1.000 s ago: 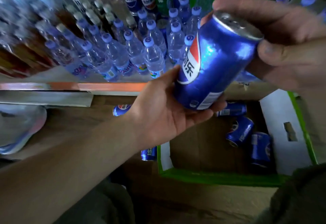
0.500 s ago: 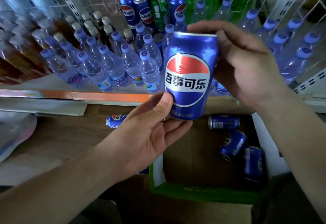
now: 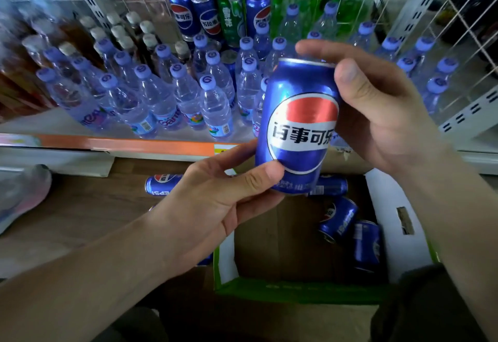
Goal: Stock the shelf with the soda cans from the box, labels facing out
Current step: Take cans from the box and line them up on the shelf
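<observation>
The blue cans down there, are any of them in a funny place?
Yes. One blue can lies on its side on the wooden floor, outside the box, left of it. Three more cans lie tipped over inside the box. The held can is upright, label towards the camera.

The blue can (image 3: 297,128) in front carries the red, white and blue globe with 百事可乐 across its white band. A can lying on the floor (image 3: 161,184) reads PEPSI, upside down. Tall cans at the shelf's back (image 3: 180,11) repeat 百事可乐; the green can (image 3: 229,15) seems to read 雪碧. A water bottle's label (image 3: 167,120) starts "Gan".
</observation>
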